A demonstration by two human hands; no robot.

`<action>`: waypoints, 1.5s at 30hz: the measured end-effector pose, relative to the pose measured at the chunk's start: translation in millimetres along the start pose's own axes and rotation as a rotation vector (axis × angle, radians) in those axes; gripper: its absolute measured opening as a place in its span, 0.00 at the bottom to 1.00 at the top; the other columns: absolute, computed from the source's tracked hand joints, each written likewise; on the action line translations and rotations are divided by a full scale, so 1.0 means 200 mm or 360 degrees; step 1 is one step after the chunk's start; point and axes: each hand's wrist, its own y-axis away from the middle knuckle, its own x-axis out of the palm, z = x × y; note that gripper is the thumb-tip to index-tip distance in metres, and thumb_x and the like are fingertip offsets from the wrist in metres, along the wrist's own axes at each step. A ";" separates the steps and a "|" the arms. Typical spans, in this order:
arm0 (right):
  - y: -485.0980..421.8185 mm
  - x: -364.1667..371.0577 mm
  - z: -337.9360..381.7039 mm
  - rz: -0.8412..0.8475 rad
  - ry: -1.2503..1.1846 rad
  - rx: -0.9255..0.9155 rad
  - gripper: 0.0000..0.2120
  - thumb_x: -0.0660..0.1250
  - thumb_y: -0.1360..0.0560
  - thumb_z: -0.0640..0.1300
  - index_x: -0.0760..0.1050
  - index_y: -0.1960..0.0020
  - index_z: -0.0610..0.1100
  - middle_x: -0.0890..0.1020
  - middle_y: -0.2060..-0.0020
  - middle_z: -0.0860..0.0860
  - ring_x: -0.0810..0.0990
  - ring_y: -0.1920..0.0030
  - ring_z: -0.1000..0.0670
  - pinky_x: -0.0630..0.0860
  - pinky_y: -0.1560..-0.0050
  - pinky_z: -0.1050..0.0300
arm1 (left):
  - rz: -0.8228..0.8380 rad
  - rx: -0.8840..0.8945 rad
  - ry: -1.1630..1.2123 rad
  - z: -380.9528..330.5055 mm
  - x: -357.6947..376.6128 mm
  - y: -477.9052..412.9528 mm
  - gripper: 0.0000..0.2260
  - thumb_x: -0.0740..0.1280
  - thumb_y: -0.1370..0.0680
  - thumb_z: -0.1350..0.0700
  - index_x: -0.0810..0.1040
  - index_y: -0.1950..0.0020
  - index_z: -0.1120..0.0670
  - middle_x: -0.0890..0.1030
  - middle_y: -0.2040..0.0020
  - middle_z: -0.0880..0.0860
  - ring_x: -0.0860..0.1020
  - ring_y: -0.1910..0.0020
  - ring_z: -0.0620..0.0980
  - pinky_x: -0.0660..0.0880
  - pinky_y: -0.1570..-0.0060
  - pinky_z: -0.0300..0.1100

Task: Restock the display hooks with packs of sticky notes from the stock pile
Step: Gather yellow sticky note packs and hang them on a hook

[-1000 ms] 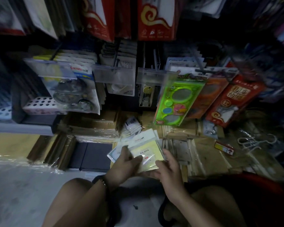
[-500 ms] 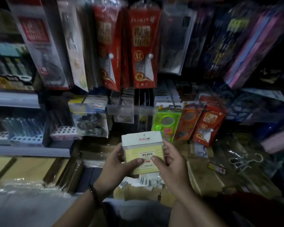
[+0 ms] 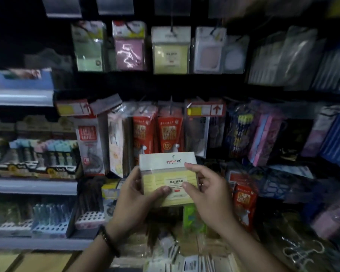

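Note:
I hold a stack of yellow sticky-note packs [image 3: 168,173] with white header cards upright in front of the display wall. My left hand [image 3: 133,201] grips its left side, thumb on the front. My right hand [image 3: 208,195] pinches its right side, forefinger on the header card. On the top row of hooks hang a matching yellow pack [image 3: 170,51], a pink pack [image 3: 129,46] and a green pack [image 3: 88,46]. The stock pile [image 3: 185,260] of more packs lies below my wrists, partly hidden.
Red packets [image 3: 159,130] and other long stationery packs hang on the middle hooks just behind the stack. Shelves with pens and erasers [image 3: 33,158] run along the left. Blue and pink packs [image 3: 267,132] fill the right side. Clear price tag holders [image 3: 114,5] line the top.
My view has swung up from the stock pile to the upper hooks. Both hands lifted the stack of yellow packs and brought it upright towards the display.

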 end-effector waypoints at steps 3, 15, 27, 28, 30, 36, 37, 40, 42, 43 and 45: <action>-0.11 -0.04 0.18 -0.0064 0.0153 -0.0143 0.22 0.78 0.23 0.42 0.82 0.33 0.60 0.87 0.47 0.60 0.87 0.56 0.50 0.86 0.58 0.41 | -0.0063 0.0124 -0.0064 -0.18 0.01 -0.07 0.23 0.80 0.28 0.65 0.78 0.36 0.55 0.89 0.44 0.53 0.89 0.49 0.54 0.87 0.58 0.50; -0.64 -0.15 0.65 -0.0167 -0.0079 -0.0550 0.24 0.75 0.23 0.33 0.83 0.34 0.55 0.88 0.43 0.55 0.87 0.43 0.54 0.87 0.45 0.48 | -0.0031 0.0443 -0.0148 -0.72 -0.14 -0.42 0.10 0.68 0.17 0.57 0.80 0.36 0.50 0.88 0.41 0.53 0.88 0.44 0.55 0.86 0.53 0.55; -1.07 -0.07 0.78 -0.0448 0.0106 -0.0880 0.22 0.71 0.19 0.33 0.81 0.29 0.51 0.82 0.41 0.62 0.82 0.40 0.59 0.82 0.38 0.59 | -0.0449 0.0738 -0.0252 -0.91 -0.25 -0.62 0.09 0.67 0.16 0.56 0.78 0.38 0.46 0.86 0.44 0.48 0.87 0.48 0.50 0.85 0.61 0.45; -1.11 -0.06 0.79 -0.0477 0.0109 -0.0924 0.23 0.71 0.20 0.32 0.81 0.30 0.51 0.82 0.43 0.60 0.83 0.44 0.58 0.82 0.43 0.61 | -0.0435 0.0729 -0.0238 -0.92 -0.26 -0.64 0.09 0.67 0.16 0.55 0.78 0.37 0.45 0.86 0.43 0.48 0.87 0.47 0.50 0.85 0.61 0.46; -1.16 -0.05 0.81 -0.0538 0.0153 -0.1031 0.23 0.71 0.20 0.31 0.81 0.30 0.50 0.81 0.48 0.57 0.81 0.51 0.57 0.79 0.51 0.65 | -0.0419 0.0731 -0.0225 -0.94 -0.27 -0.68 0.09 0.67 0.17 0.54 0.77 0.37 0.44 0.86 0.43 0.49 0.87 0.47 0.51 0.86 0.59 0.50; -1.28 0.00 0.87 -0.0621 0.0127 -0.1196 0.22 0.70 0.20 0.30 0.82 0.30 0.48 0.82 0.47 0.54 0.81 0.47 0.57 0.79 0.47 0.64 | -0.0358 0.0764 -0.0263 -0.97 -0.26 -0.77 0.11 0.67 0.16 0.54 0.77 0.34 0.46 0.87 0.41 0.54 0.88 0.45 0.55 0.87 0.55 0.57; -1.30 0.00 0.87 -0.0631 0.0142 -0.1194 0.22 0.70 0.20 0.30 0.81 0.30 0.48 0.82 0.48 0.53 0.81 0.48 0.57 0.79 0.47 0.65 | -0.0352 0.0765 -0.0259 -0.97 -0.26 -0.77 0.11 0.67 0.16 0.55 0.77 0.34 0.45 0.87 0.41 0.54 0.88 0.45 0.54 0.87 0.54 0.58; -1.35 0.01 0.87 -0.0621 0.0189 -0.1101 0.23 0.70 0.19 0.31 0.80 0.29 0.49 0.81 0.47 0.54 0.80 0.48 0.58 0.77 0.47 0.67 | -0.0330 0.0766 -0.0250 -0.98 -0.26 -0.78 0.12 0.67 0.16 0.55 0.77 0.33 0.45 0.87 0.42 0.53 0.88 0.45 0.53 0.87 0.53 0.57; -1.36 0.01 0.87 -0.0599 0.0220 -0.1030 0.24 0.69 0.19 0.32 0.79 0.27 0.51 0.79 0.49 0.56 0.78 0.51 0.59 0.75 0.48 0.68 | -0.0333 0.0766 -0.0237 -0.98 -0.26 -0.78 0.11 0.67 0.15 0.55 0.77 0.33 0.45 0.87 0.42 0.53 0.88 0.45 0.52 0.87 0.53 0.56; -1.37 0.01 0.86 -0.0587 0.0246 -0.1004 0.24 0.69 0.19 0.32 0.78 0.27 0.51 0.79 0.49 0.56 0.78 0.51 0.60 0.74 0.48 0.69 | -0.0333 0.0764 -0.0237 -0.98 -0.26 -0.78 0.11 0.67 0.15 0.55 0.77 0.34 0.45 0.87 0.42 0.53 0.88 0.46 0.52 0.87 0.54 0.56; -1.39 0.01 0.86 -0.0560 0.0293 -0.0948 0.25 0.69 0.18 0.33 0.77 0.26 0.52 0.78 0.47 0.55 0.78 0.49 0.60 0.75 0.46 0.67 | -0.0330 0.0747 -0.0233 -0.98 -0.27 -0.79 0.10 0.66 0.15 0.55 0.78 0.35 0.46 0.87 0.41 0.53 0.88 0.45 0.53 0.87 0.55 0.56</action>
